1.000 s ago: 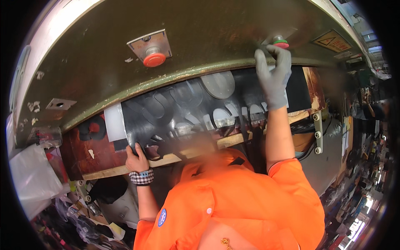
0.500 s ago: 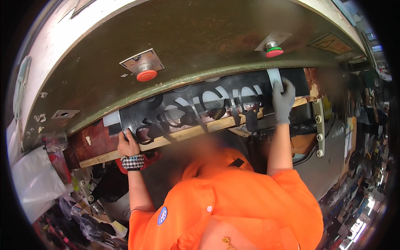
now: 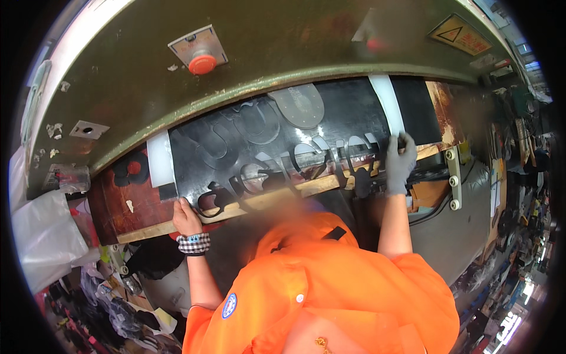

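Observation:
A black rubber-like sheet [image 3: 348,112] with curved cut-outs lies across the press bed. Its near edge hangs in ragged loops and strips over a wooden rail. My bare left hand [image 3: 187,219], with a checked cuff at the wrist, pinches the sheet's near left corner. At the near right corner, my grey-gloved right hand [image 3: 401,164] has its fingers curled on the sheet's edge by a white strip [image 3: 384,100]. A grey sole-shaped piece [image 3: 302,107] lies on the sheet's far part. U-shaped outlines mark the sheet left of it.
The green press beam [image 3: 295,38] spans the far side, with a red push button [image 3: 202,64] and a yellow warning plate [image 3: 458,33]. The wooden rail [image 3: 147,229] edges the worn red bed [image 3: 112,203]. A clear plastic bag [image 3: 50,230] hangs at left. Piled scraps [image 3: 118,307] lie lower left.
Both hands have come nearer to me, drawing the black sheet out from under the beam. More of its far part and the sole-shaped piece now show. My view has shifted slightly.

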Motion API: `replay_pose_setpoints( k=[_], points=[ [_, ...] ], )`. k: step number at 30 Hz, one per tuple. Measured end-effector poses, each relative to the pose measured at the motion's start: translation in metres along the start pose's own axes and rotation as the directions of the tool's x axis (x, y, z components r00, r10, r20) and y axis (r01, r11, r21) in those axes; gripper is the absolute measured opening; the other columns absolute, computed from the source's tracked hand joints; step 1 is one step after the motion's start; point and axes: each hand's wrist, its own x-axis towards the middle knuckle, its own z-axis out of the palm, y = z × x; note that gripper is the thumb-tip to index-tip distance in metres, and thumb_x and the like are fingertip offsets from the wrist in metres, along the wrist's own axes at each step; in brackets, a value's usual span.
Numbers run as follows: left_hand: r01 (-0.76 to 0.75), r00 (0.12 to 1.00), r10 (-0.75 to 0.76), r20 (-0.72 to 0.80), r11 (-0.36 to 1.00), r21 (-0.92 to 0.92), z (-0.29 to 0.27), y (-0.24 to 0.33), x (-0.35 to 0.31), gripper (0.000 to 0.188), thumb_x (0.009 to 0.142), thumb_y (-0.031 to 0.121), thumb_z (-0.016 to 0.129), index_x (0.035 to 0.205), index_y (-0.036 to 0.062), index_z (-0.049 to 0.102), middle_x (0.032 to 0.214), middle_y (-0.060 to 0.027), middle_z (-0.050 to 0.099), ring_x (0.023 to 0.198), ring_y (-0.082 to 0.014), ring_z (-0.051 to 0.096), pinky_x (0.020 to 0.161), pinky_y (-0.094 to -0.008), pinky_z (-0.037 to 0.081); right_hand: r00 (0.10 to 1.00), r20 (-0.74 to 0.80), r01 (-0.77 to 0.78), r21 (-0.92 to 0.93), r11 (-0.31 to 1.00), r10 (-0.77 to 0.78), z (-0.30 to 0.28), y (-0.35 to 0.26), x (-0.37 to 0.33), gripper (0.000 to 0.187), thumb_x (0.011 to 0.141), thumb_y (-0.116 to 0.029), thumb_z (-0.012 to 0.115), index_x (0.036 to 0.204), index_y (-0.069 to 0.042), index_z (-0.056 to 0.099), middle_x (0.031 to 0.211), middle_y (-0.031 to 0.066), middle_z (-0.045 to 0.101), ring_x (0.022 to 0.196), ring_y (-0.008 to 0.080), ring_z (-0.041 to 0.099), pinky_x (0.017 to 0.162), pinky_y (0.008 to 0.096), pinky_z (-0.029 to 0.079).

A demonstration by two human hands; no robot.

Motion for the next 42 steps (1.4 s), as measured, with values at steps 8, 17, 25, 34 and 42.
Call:
replay_pose_setpoints(
  k=[8,17,25,34,42],
  points=[
    [0.093,0.985,-0.129,0.114,0.956,0.277,-0.032,-0.001,-0.067,0.046,0.101,0.044,0.052,0.105,-0.001,0.062,0.08,-0.0298,0.065,0.078,-0.0503,0.063,0.065,-0.0551,0.047,0.683,0.306,0.651,0.156,0.742,-0.663,0.06,-0.102,-0.092,0.09,0.061,-0.041,0.086,0.136,-0.008,0.049,0.135,0.0329,0.043,0.126,0.0516,0.041,0.106,0.0566,0.037],
    [0.142,0.947,-0.23,0.225,0.927,0.347,-0.06,-0.007,-0.129,0.055,0.103,0.043,0.049,0.122,-0.0075,0.061,0.097,-0.0311,0.069,0.09,-0.0475,0.066,0.074,-0.0488,0.052,0.711,0.685,-0.61,0.713,0.346,-0.159,-0.011,-0.085,-0.057,0.055,0.086,-0.023,0.071,0.128,0.009,0.057,0.115,0.0126,0.064,0.105,0.0175,0.062,0.095,0.0303,0.049],
    [0.047,0.981,-0.091,0.172,0.968,0.246,-0.054,-0.008,-0.125,0.048,0.103,0.04,0.051,0.117,-0.0046,0.062,0.092,-0.0284,0.069,0.082,-0.0459,0.067,0.069,-0.048,0.051,0.885,0.28,0.335,0.172,0.927,-0.372,-0.04,-0.039,-0.064,0.082,0.062,-0.027,0.087,0.132,-0.002,0.053,0.128,0.0216,0.057,0.119,0.0354,0.056,0.102,0.0444,0.045],
    [-0.018,0.999,0.007,0.036,0.951,0.31,-0.019,0.008,-0.056,0.054,0.101,0.043,0.055,0.116,-0.0071,0.064,0.08,-0.029,0.067,0.072,-0.0464,0.066,0.063,-0.0509,0.049,0.817,0.222,0.532,0.068,0.844,-0.532,0.033,-0.049,-0.018,0.082,0.067,-0.029,0.087,0.136,-0.004,0.051,0.137,0.0237,0.049,0.126,0.0397,0.049,0.106,0.0455,0.041],
    [-0.056,0.997,0.067,-0.025,0.949,0.31,0.026,0.022,0.043,0.047,0.101,0.044,0.054,0.111,-0.0006,0.065,0.079,-0.0281,0.067,0.073,-0.0478,0.064,0.062,-0.0541,0.048,0.629,-0.168,0.776,0.073,0.627,-0.759,0.062,-0.171,0.092,0.03,0.074,-0.017,0.083,0.086,-0.007,0.058,0.085,0.0099,0.059,0.083,0.0328,0.055,0.074,0.0424,0.043]
  ],
)
